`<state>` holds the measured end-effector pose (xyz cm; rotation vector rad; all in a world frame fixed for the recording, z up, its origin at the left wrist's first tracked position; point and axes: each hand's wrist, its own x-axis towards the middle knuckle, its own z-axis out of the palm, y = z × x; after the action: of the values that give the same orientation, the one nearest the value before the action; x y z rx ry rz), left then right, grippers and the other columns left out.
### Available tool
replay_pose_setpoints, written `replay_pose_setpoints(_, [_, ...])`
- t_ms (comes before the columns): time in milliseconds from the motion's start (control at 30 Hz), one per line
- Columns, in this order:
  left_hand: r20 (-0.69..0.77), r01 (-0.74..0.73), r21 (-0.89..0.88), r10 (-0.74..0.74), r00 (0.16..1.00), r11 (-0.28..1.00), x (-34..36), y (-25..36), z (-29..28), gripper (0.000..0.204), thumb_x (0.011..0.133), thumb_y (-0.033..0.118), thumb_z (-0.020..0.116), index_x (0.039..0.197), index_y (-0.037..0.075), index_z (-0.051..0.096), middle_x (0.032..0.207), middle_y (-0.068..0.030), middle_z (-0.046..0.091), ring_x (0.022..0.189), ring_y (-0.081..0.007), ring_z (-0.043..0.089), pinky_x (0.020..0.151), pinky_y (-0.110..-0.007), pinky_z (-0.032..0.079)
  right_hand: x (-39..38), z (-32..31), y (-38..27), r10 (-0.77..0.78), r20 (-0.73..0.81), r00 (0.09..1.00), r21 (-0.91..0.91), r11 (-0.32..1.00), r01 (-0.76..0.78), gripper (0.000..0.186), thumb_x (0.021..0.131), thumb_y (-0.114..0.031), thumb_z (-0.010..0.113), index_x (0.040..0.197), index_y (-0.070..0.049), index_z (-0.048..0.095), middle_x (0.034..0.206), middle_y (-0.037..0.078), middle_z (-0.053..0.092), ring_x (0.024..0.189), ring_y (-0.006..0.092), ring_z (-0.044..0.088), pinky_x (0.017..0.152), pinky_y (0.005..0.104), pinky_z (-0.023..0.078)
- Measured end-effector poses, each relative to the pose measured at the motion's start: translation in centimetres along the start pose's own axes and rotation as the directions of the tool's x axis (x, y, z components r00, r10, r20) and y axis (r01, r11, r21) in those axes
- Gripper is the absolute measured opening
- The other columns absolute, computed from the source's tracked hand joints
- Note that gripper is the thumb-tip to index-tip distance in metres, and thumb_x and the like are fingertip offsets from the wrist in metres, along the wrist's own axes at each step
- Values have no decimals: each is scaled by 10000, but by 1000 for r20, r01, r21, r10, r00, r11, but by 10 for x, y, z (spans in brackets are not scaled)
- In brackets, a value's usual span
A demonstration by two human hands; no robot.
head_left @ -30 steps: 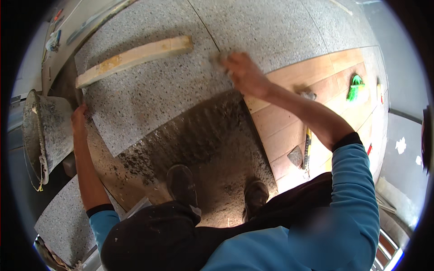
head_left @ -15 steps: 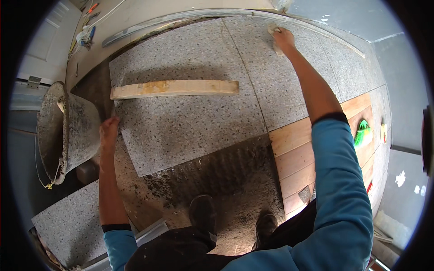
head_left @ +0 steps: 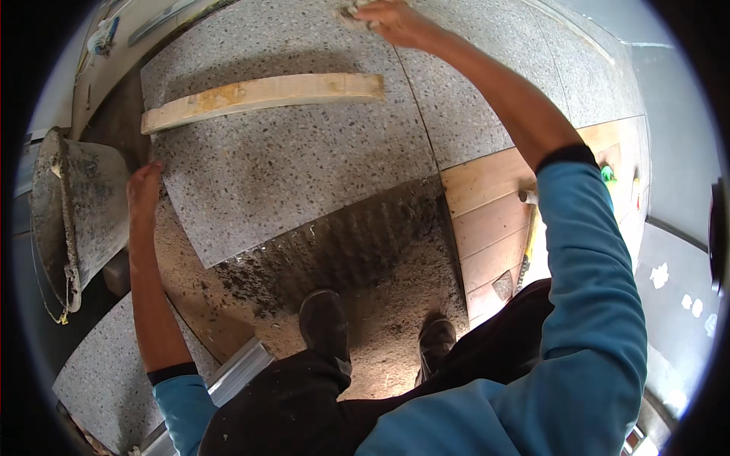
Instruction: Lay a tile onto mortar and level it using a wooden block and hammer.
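My left hand [head_left: 143, 186] grips the left edge of a large speckled grey tile [head_left: 281, 159], beside a cement-caked bucket [head_left: 91, 216] lying on its side. A pale, stained wooden batten [head_left: 262, 95] lies across that tile. My right hand [head_left: 391, 23] is closed on a dirty beige cloth or sponge [head_left: 350, 17], which touches the tiles near the seam at the top of the view.
Dark ridged mortar [head_left: 357, 228] covers the floor before my boots [head_left: 323, 327]. At the right are wooden boards [head_left: 487, 197] with a hammer [head_left: 530, 220] and a green item [head_left: 607, 175]. Another tile [head_left: 91, 365] lies lower left; a grey wall [head_left: 677, 114] stands right.
My right hand first moved forward over the tiles with the beige item, then left toward the seam. My left hand stays at the tile edge as the view shifts.
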<state>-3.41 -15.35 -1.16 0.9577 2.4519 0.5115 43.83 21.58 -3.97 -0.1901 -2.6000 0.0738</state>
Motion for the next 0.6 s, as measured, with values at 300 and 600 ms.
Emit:
replay_pose_setpoints(300, [20, -2, -70, 4, 1000, 998, 8, 7, 11, 513, 903, 369, 674, 1210, -42, 698, 1147, -123, 714, 1088, -211, 631, 971, -317, 444, -126, -73, -162, 302, 275, 913, -16, 951, -309, 509, 843, 76, 643, 1328, -67, 583, 1378, 115, 569, 1092, 284, 571, 1001, 413, 520])
replay_pose_setpoints(600, [57, 19, -11, -18, 998, 1000, 11, 12, 11, 540, 884, 399, 680, 1219, -24, 698, 1104, -98, 705, 1038, -206, 619, 942, -345, 447, -158, -144, -237, 457, 554, 696, 245, 710, -661, 384, 920, -12, 595, 1301, -55, 616, 1266, 153, 624, 1059, 242, 615, 941, 354, 573])
